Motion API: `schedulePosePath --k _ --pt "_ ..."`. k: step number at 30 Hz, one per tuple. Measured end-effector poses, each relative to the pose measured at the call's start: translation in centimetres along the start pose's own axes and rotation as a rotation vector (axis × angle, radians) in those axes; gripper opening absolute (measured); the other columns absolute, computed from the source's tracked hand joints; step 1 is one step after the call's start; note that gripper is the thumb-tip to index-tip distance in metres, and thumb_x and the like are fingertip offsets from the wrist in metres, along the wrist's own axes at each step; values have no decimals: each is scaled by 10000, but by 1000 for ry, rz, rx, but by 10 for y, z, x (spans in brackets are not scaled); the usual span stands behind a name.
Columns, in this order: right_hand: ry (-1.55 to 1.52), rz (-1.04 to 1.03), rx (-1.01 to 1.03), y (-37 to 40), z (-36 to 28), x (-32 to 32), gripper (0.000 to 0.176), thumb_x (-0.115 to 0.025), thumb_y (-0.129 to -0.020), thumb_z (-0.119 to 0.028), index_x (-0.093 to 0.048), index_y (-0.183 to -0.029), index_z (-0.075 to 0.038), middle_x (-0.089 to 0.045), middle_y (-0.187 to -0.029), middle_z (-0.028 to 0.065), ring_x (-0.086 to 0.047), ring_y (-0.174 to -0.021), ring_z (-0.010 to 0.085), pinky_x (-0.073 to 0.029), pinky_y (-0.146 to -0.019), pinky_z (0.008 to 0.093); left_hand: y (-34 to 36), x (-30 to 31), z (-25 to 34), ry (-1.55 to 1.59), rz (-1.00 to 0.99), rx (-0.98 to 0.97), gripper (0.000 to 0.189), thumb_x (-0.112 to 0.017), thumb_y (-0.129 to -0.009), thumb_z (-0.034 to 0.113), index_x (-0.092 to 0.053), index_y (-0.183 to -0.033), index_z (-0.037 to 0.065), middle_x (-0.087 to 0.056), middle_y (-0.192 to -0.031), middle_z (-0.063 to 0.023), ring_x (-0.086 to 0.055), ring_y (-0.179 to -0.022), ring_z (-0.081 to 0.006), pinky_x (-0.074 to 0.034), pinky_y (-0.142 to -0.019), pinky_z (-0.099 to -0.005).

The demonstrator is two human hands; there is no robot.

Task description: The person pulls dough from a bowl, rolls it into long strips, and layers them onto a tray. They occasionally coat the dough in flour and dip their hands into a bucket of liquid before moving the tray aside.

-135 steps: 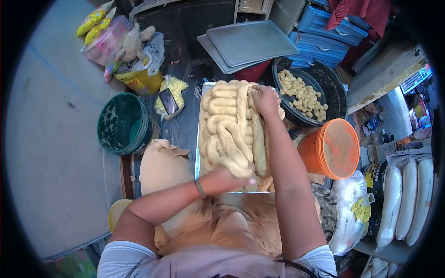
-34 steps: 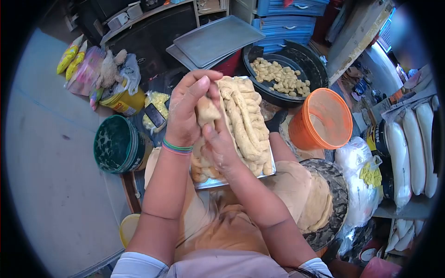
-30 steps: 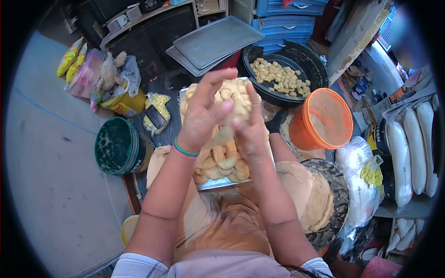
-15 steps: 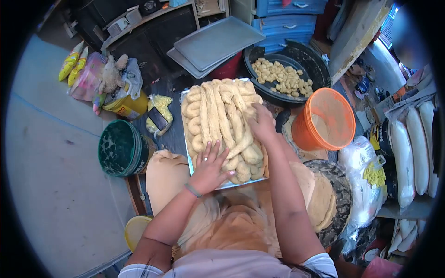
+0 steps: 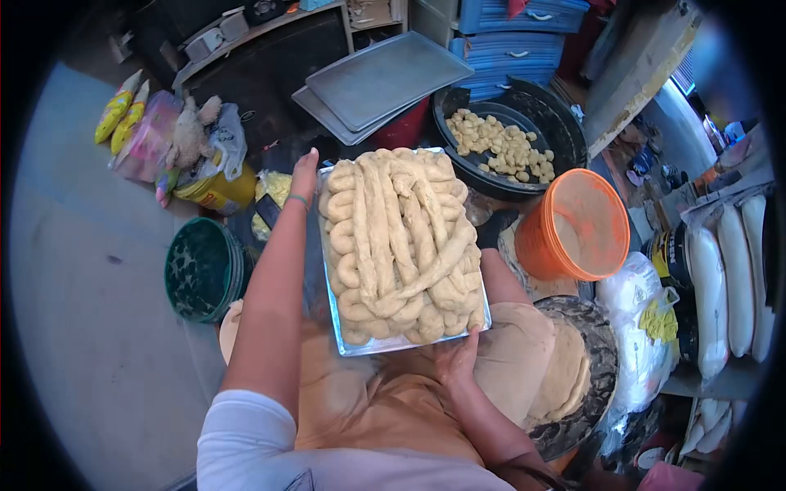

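Tray (image 5: 409,344) is sitting centre frame, tilted slightly and loaded with dough ropes (image 5: 401,237) stacked lengthwise, likely so they aren't rolling off the low rim. Right hand (image 5: 457,364) is clamping the near edge at lower centre, fingers tucked under it. Left hand (image 5: 304,173) is reaching to the far upper-left corner, forearm running along that side. Can't tell if it's gripping or just bracing. Hands are at opposite corners, probably balancing the load. Black basin (image 5: 573,135) of small dough pieces and orange bucket (image 5: 536,245) are sitting right of the tray, within reach. Green bucket (image 5: 201,270) is at left.
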State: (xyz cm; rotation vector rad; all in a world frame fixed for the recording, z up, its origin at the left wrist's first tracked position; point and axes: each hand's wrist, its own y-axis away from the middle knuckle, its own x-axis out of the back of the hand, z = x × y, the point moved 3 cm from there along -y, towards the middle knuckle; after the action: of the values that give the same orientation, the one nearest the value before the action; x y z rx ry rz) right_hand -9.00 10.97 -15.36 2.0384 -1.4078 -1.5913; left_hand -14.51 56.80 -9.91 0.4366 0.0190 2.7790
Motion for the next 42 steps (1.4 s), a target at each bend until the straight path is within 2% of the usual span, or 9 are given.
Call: schedulePosePath --k 5,9,11,13,17,20,25,27,42 --pt "187 -126 -89 -13 12 13 698 -289 -958 -571 -189 -1456 -91 -307 -1481 100 -373 -1320 284 -370 -1032 472 -72 -26 -93 89 -375 309 644 -434 -918 574 -630 -1106 -9 -630 -1103 -112 -562 -1014 -201 -414 -922 -340" --pt "236 -63 -15 -23 6 22 688 -318 -959 -557 -190 -1455 -98 -339 -1461 101 -391 -1306 268 -401 -995 470 -145 -19 -157 -27 -557 115 600 -394 -959 508 -609 -1133 -25 -622 -1131 -150 -568 -1032 -226 -429 -905 -358" --pt "203 -27 44 -21 -24 -5 674 -407 -964 -488 -199 -1454 -75 -352 -1446 110 -365 -1319 238 -355 -1036 429 -90 -3 -102 -388 -317 74 526 -368 -983 410 -579 -1163 -37 -613 -1125 -208 -574 -1058 -299 -429 -915 -393" --pt "501 -46 296 -61 -48 12 604 -387 -981 -447 -283 -1419 -45 -404 -1400 97 -420 -1256 211 -370 -1015 356 -96 27 -138 -873 -447 -476 485 -346 -978 348 -552 -1178 -43 -589 -1118 -264 -548 -1075 -384 -419 -917 -440" --pt "459 -184 446 -127 -96 29 592 -421 -976 -428 -362 -1368 12 -452 -1347 103 -407 -1241 219 -286 -1057 337 15 66 -113 -987 -379 -268 487 -330 -980 360 -560 -1138 -39 -594 -1058 -270 -577 -997 -387 -446 -834 -446" --pt "280 -276 347 -149 -102 48 755 -377 -925 -596 -350 -1389 -2 -434 -1381 128 -416 -1262 261 -307 -1060 369 75 78 -86 -852 -419 202 523 -347 -979 431 -581 -1130 -11 -635 -1000 -184 -614 -926 -278 -469 -765 -368" --pt "-82 -536 82 -168 -121 31 870 -336 -878 -697 -319 -1411 -9 -411 -1408 143 -413 -1278 286 -318 -1064 394 71 61 -130 90 -448 422 556 -360 -969 517 -604 -1115 40 -632 -1100 -80 -600 -983 -196 -471 -858 -347" --pt "112 -329 57 -179 -120 46 943 -284 -838 -762 -294 -1431 -29 -423 -1405 148 -440 -1263 290 -343 -1056 410 94 36 -92 212 -373 395 582 -387 -955 534 -587 -1136 19 -645 -1060 -94 -615 -950 -193 -481 -827 -324" --pt "-199 -610 102 -122 -137 -5 718 -366 -947 -530 -269 -1421 1 -367 -1432 187 -387 -1301 336 -294 -1091 460 46 -18 -114 457 -292 553 717 -456 -893 608 -597 -1127 -55 -661 -1053 -145 -655 -930 -230 -511 -830 -353"
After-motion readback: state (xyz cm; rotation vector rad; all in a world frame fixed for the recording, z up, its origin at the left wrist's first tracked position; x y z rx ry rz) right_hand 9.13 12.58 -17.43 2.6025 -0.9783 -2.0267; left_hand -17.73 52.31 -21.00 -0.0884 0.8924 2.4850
